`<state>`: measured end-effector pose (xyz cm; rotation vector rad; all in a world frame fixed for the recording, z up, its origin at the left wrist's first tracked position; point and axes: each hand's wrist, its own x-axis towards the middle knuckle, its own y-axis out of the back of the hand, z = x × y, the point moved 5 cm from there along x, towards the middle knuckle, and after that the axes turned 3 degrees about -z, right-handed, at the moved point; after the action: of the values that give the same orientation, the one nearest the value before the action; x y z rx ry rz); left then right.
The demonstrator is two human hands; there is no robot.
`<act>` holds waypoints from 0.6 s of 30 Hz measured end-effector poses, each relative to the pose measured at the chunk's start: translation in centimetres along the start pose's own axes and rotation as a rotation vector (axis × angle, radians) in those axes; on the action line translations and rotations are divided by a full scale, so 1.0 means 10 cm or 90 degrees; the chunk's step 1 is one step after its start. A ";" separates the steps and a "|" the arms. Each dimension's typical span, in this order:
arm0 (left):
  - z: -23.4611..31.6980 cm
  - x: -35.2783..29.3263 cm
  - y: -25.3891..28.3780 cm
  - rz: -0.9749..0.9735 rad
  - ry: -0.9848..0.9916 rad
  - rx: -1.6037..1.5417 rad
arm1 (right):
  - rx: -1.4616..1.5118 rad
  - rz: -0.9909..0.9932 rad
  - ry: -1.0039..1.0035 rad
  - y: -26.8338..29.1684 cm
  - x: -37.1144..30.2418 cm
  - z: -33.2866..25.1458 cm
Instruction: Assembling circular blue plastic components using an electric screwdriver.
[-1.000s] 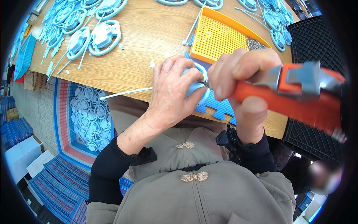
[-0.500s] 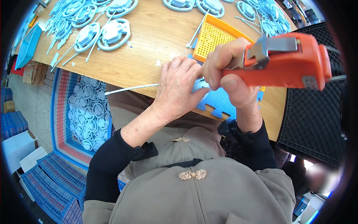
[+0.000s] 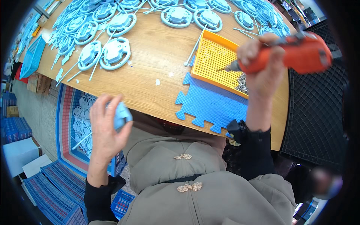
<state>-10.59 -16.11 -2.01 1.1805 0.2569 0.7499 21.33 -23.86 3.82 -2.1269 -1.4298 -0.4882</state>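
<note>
My left hand (image 3: 107,127) is off the table's near left edge, above a bin. Its fingers close around a light blue plastic steering-wheel part (image 3: 122,115), mostly hidden by the hand, with a pale rod sticking out past the wrist side. My right hand (image 3: 262,71) grips an orange-red power screwdriver (image 3: 296,54), slightly blurred. The screwdriver's bit points left, over a yellow perforated tray (image 3: 215,56). Small metal screws (image 3: 242,83) lie heaped in that tray's right corner. Under the tray is a blue foam mat (image 3: 210,101) with puzzle-cut edges.
Several light blue steering-wheel parts (image 3: 115,53) with rods cover the back and left of the wooden table (image 3: 150,63). A striped-sided bin (image 3: 65,138) of similar parts stands at left below. A blue basket (image 3: 33,58) sits at the far left; a black ribbed panel (image 3: 315,112) borders the right.
My left hand has moved left and down off the mat, carrying the steering-wheel part. My right hand has shifted right and up with the screwdriver, uncovering the mat and the screws.
</note>
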 end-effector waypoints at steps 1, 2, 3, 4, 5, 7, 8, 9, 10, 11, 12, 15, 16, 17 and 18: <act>-0.04 0.04 0.05 0.013 0.009 0.026 | -0.013 0.016 0.011 0.02 0.05 0.12; -0.07 0.09 0.08 0.025 0.017 0.050 | -0.027 0.033 0.021 0.06 0.07 0.24; -0.10 0.17 0.10 0.031 -0.001 0.066 | -0.023 0.032 0.023 0.07 0.10 0.35; -0.15 0.28 0.08 0.032 -0.002 0.066 | -0.042 0.045 0.022 0.10 0.11 0.43; -0.20 0.42 0.06 0.056 -0.022 0.098 | -0.062 0.059 0.020 0.13 0.12 0.47; -0.36 0.71 -0.02 0.077 -0.042 0.127 | -0.044 0.065 0.024 0.16 0.15 0.46; -0.50 0.86 -0.08 0.089 -0.049 0.154 | -0.023 0.069 0.028 0.17 0.17 0.46; -0.62 0.98 -0.10 0.101 -0.051 0.185 | -0.020 0.066 0.026 0.16 0.20 0.49; -0.70 1.09 -0.14 0.100 -0.052 0.183 | -0.030 0.070 0.026 0.17 0.21 0.50; -0.79 1.19 -0.19 0.081 -0.014 0.221 | -0.039 0.074 0.026 0.18 0.22 0.51; -0.88 1.28 -0.24 0.059 0.021 0.258 | -0.043 0.078 0.024 0.20 0.22 0.52; -0.98 1.42 -0.25 0.052 0.021 0.205 | -0.049 0.093 0.009 0.21 0.22 0.56; -1.00 1.43 -0.25 0.049 0.027 0.193 | -0.045 0.094 0.001 0.20 0.22 0.58; -1.03 1.43 -0.25 0.061 0.029 0.153 | -0.040 0.093 -0.007 0.20 0.22 0.60; -1.01 1.43 -0.25 0.060 0.028 0.152 | -0.041 0.094 -0.007 0.21 0.22 0.60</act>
<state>-4.66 0.24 -5.35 1.4112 0.3357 0.8451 24.19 -19.24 -0.20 -2.2688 -1.2664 -0.4723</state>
